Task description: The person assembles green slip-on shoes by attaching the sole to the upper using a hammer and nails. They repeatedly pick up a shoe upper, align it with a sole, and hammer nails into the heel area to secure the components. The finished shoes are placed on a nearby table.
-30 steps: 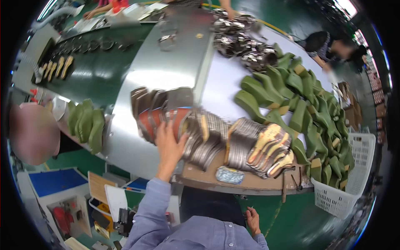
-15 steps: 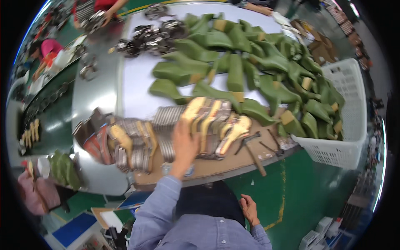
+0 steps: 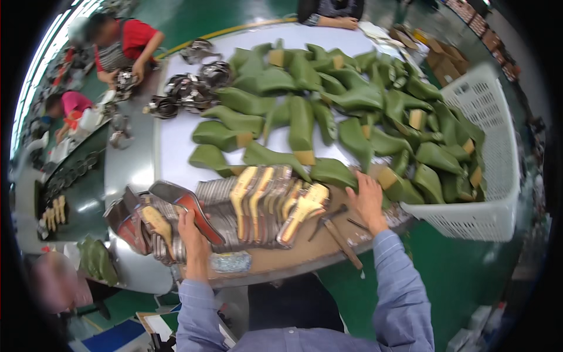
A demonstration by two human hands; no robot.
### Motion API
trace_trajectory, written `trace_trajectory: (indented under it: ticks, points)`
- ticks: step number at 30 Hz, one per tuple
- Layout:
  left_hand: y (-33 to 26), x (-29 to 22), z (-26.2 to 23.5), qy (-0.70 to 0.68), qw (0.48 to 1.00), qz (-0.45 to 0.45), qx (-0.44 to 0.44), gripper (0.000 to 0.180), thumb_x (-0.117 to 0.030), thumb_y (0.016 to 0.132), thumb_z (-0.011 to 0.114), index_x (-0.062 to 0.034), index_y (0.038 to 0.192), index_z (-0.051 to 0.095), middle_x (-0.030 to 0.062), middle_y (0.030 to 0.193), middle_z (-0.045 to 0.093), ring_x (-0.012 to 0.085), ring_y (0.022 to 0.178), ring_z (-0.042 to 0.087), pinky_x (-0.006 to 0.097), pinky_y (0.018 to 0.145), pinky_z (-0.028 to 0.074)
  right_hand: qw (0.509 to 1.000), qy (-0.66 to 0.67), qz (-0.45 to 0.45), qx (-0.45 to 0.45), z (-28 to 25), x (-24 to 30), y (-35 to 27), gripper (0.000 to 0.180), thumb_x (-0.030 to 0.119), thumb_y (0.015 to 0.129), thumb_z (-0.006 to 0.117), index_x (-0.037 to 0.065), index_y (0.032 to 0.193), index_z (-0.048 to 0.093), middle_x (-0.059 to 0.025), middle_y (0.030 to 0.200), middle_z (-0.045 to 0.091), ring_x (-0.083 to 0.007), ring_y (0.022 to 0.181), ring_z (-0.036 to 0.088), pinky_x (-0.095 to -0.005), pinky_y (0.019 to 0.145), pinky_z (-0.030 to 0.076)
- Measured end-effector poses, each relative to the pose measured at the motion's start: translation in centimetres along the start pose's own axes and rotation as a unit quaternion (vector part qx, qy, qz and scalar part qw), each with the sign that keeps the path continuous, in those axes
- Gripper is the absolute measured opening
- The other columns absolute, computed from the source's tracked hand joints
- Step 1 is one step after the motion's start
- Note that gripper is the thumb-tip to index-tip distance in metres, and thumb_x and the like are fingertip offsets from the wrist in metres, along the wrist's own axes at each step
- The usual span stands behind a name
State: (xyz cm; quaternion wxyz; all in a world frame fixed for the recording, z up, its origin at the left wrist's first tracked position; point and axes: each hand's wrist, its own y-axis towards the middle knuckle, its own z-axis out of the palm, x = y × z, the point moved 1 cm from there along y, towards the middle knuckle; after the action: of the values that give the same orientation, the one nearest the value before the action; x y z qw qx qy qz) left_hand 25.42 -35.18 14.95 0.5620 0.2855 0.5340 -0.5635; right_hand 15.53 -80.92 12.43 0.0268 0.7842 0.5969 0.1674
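Observation:
My left hand (image 3: 195, 237) is closed around a shoe insole (image 3: 206, 222) with a dark edge and reddish-brown face, lifted at the left part of the insole row. Beside it, a long row of insoles (image 3: 258, 196) stands packed on edge, some showing beige faces, others grey edges. My right hand (image 3: 368, 202) reaches out at the front right with its fingers apart, at the edge of the green shoe lasts. Nearest to it are a last lying on its side (image 3: 333, 172) and one with a tan end (image 3: 404, 186); whether the fingertips touch either cannot be made out.
A hammer (image 3: 342, 242) and thin tools lie near the table's front edge, beside a clear packet (image 3: 231, 261). A white basket (image 3: 489, 176) at right holds lasts. Shiny metallic pieces (image 3: 190, 91) are heaped far left. Co-workers sit at the far side and left.
My left hand has moved left from the row's middle and now grips an insole. My right hand has risen from beside my body to the lasts. The view has shifted.

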Motion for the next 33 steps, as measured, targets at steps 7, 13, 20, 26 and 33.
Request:
trace_trajectory:
  ticks: [7,13,20,26,33]
  points:
    - [-6.9,2.2,-4.9,0.312,0.95,-0.015,0.005,0.027,-0.023,0.103,0.049,-0.007,0.125,0.054,0.0078,0.103,0.063,0.0157,0.082,0.058,0.034,0.07,0.049,0.964,0.084,0.113,0.227,7.9,-3.0,4.3,0.085,0.052,0.068,0.082,0.014,0.139,0.054,-0.0156,0.125,0.068,-0.034,0.111,0.066,-0.045,0.089,0.053]
    - [-13.7,4.3,-0.8,-0.058,0.974,-0.185,0.121,0.045,-0.028,0.102,0.054,-0.0066,0.14,0.042,0.0095,0.119,0.063,0.015,0.102,0.064,0.031,0.084,0.054,0.964,0.265,0.023,-0.016,-3.6,6.0,-2.5,0.042,0.015,0.093,0.068,-0.004,0.129,0.06,-0.021,0.129,0.062,-0.0365,0.112,0.061,-0.0448,0.1,0.048]
    - [-14.2,9.8,3.7,-0.347,0.885,-0.211,0.228,0.055,-0.045,0.101,0.057,-0.0088,0.142,0.049,0.0053,0.124,0.065,0.0183,0.102,0.067,0.034,0.093,0.055,0.79,0.34,-0.5,0.101,-7.4,21.3,-4.3,0.057,-0.005,0.077,0.068,0.008,0.132,0.059,-0.019,0.131,0.062,-0.0373,0.126,0.056,-0.0548,0.109,0.04]
    - [-14.9,8.8,-4.6,-0.45,0.835,-0.268,0.169,0.052,-0.046,0.101,0.056,-0.0079,0.137,0.057,0.0095,0.119,0.07,0.0206,0.104,0.068,0.035,0.095,0.055,0.816,0.29,-0.496,0.055,-4.1,24.8,-9.9,0.046,0.002,0.089,0.063,0.008,0.134,0.056,-0.0223,0.141,0.054,-0.0425,0.131,0.051,-0.0556,0.11,0.04]
    - [-21.1,17.2,-6.8,-0.454,0.818,-0.116,0.332,0.062,-0.049,0.1,0.044,0.0006,0.137,0.051,0.016,0.126,0.061,0.021,0.104,0.064,0.033,0.091,0.054,0.718,0.585,-0.187,0.327,1.6,19.5,-26.1,0.09,0.04,0.09,0.074,-0.001,0.154,0.026,-0.0226,0.152,0.037,-0.0347,0.137,0.044,-0.0423,0.107,0.041]
